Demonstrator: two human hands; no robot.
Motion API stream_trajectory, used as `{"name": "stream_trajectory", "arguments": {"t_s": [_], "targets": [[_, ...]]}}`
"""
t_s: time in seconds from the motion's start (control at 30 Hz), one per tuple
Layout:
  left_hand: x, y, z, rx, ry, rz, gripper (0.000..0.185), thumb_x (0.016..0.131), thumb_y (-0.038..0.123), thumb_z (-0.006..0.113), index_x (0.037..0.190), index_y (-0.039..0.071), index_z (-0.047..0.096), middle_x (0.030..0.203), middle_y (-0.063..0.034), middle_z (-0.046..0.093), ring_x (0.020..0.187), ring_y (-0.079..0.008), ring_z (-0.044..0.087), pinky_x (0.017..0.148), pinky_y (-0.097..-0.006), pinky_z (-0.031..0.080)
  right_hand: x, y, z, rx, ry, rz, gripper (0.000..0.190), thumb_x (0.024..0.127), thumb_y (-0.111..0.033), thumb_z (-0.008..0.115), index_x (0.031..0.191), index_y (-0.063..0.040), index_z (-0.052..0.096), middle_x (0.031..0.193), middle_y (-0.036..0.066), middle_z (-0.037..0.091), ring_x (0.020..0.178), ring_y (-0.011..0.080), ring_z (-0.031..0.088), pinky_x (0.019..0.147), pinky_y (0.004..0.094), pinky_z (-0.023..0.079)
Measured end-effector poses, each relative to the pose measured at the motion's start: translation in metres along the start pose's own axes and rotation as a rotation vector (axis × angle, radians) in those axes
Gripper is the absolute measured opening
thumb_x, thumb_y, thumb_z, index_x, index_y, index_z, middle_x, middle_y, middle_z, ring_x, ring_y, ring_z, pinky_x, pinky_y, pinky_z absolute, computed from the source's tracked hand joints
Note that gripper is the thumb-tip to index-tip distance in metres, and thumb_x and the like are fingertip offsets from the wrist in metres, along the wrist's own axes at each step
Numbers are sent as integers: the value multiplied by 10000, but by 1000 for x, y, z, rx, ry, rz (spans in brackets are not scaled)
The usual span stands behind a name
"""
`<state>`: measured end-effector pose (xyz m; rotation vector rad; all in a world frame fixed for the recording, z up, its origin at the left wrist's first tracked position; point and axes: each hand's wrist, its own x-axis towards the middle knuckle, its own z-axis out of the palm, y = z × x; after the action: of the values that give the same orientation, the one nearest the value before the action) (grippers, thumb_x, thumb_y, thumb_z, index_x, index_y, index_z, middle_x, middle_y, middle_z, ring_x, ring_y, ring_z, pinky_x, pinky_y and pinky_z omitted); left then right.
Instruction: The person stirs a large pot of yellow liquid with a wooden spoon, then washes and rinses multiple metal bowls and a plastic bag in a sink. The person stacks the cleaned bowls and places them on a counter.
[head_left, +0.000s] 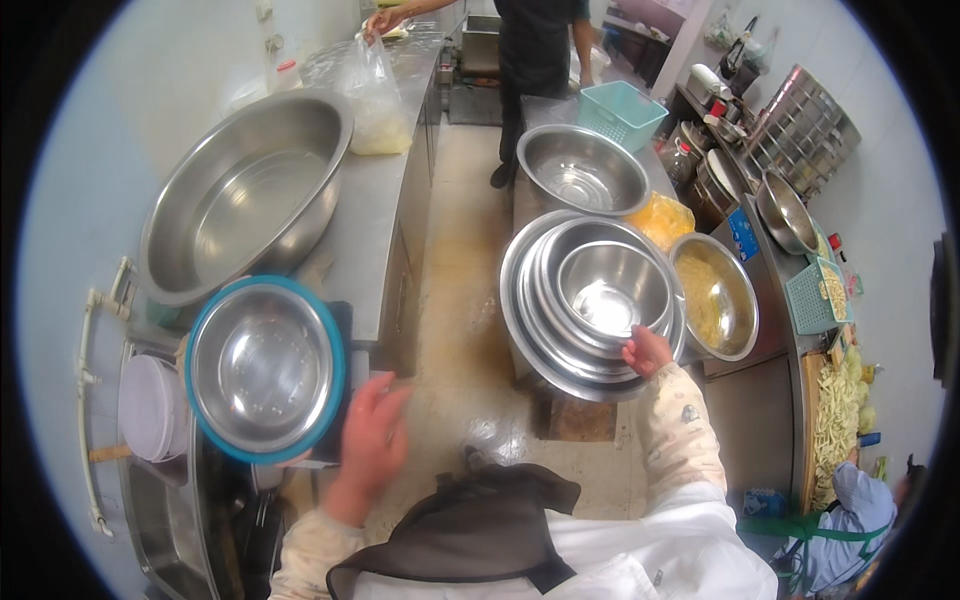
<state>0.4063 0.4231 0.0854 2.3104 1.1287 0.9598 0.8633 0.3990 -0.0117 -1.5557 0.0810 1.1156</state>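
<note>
My right hand pinches the near rim of a small stainless steel bowl. This bowl sits innermost in a stack of nested steel bowls of growing size. My left hand, slightly blurred, hangs over the aisle with its fingers apart and nothing in it. Just left of it is a shiny steel bowl set inside a teal basin. A very large steel basin stands beyond that on the left counter, tilted in my view.
Behind the stack are another steel bowl and a teal basket. Yellow shreds fill a bowl at right. One person holds a plastic bag ahead; another works by cut vegetables. A sink lies lower left.
</note>
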Motion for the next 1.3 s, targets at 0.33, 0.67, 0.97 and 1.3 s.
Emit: {"name": "stream_trajectory", "arguments": {"t_s": [0.33, 0.67, 0.97, 1.3], "targets": [[4, -32, 114, -326, -377, -445, 464, 765, 49, 506, 1221, -5, 444, 1189, -232, 465, 1139, -346, 438, 968, -404, 357, 3, 19, -69, -699, 282, -340, 244, 803, -174, 604, 886, 41, 524, 754, 113, 583, 571, 174, 574, 435, 289, 487], [23, -53, 232, -788, -528, -701, 621, 818, 88, 511, 1357, -41, 230, 1329, -276, 360, 1237, -337, 386, 984, -397, 356, 57, -70, -23, -363, -91, -644, 197, 829, -96, 539, 994, 11, 529, 872, 65, 571, 717, 125, 550, 642, 245, 462], [119, -32, 230, -969, -551, -1026, 638, 867, 20, 480, 1407, 98, 150, 1327, -155, 351, 1016, -202, 537, 761, -294, 506, 296, -194, 60, -808, 441, -719, 282, 723, -164, 610, 787, 109, 577, 661, 199, 540, 690, 262, 588, 653, 382, 453], [88, -54, 251, -905, -580, -1075, 497, 845, 2, 498, 1299, 67, 307, 1160, -110, 485, 956, -197, 556, 736, -312, 521, 329, -180, 82, -166, 54, -9, 212, 753, -83, 594, 933, 15, 541, 688, 123, 550, 554, 246, 548, 432, 332, 464]]}}
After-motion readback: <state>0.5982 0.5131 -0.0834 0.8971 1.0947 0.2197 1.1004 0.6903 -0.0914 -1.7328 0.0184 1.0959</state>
